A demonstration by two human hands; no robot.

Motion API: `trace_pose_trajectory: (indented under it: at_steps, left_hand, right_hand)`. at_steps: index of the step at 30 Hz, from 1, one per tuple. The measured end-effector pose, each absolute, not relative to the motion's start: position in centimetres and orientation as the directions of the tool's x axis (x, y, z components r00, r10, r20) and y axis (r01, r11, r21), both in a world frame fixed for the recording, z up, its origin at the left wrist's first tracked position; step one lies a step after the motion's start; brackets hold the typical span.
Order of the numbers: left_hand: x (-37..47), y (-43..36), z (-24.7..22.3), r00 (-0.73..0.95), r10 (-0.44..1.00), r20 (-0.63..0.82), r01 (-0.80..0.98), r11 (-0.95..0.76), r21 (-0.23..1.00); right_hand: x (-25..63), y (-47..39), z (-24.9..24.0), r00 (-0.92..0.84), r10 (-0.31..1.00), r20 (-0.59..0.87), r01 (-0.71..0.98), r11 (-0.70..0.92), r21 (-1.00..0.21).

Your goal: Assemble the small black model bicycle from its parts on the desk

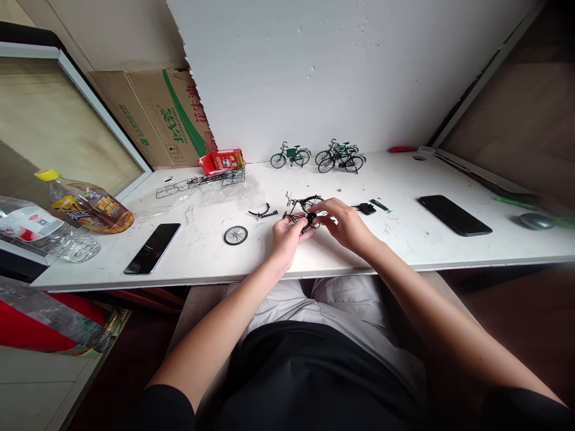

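Note:
A small black model bicycle point(294, 206) with one wheel fitted at its right end is between my two hands, over the white table. My left hand point(288, 234) is closed on its lower part, thumb on top. From the right, my right hand point(339, 221) pinches the frame near the crank area; the exact part is hidden by the fingers. A loose black spoked wheel point(236, 235) lies left of my left hand. Above it lies a curved black part point(263, 211). Right of my right hand are a small black piece point(366, 208) and a green piece point(381, 205).
Finished model bicycles point(340, 157) stand at the back beside a green one point(290, 155). Black part frames point(202, 181) and a red packet point(222, 160) lie back left. Phones point(153, 248) point(454, 215) flank the hands. Bottles point(85, 203) lie far left.

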State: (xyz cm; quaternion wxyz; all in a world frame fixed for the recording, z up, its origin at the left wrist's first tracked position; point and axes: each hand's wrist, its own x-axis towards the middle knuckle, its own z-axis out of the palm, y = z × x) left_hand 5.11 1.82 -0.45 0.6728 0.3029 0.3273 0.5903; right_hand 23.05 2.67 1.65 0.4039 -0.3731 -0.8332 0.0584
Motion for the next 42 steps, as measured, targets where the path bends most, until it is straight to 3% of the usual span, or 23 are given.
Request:
trace_pose_trajectory:
  at_steps: [4, 12, 24, 42]
  left_hand:
    - [5.06, 1.88, -0.58, 0.096, 0.992, -0.076, -0.589, 0.118, 0.799]
    - [4.92, 1.85, -0.47, 0.114, 0.991, -0.071, -0.581, 0.124, 0.804]
    - [4.87, 1.65, -0.31, 0.163, 0.985, -0.064, -0.566, 0.146, 0.811]
    - [4.92, 1.46, -0.26, 0.190, 0.980, -0.060, -0.542, 0.155, 0.826]
  right_hand:
    - [23.19, 2.77, 1.57, -0.379, 0.667, 0.641, 0.581, 0.711, -0.396]
    - [23.13, 2.48, 1.87, -0.360, 0.733, 0.577, 0.508, 0.673, -0.538]
    - [23.13, 2.71, 1.43, -0.295, 0.743, 0.601, 0.450, 0.663, -0.598]
    - [23.32, 2.70, 1.48, -0.250, 0.818, 0.517, 0.344, 0.575, -0.743]
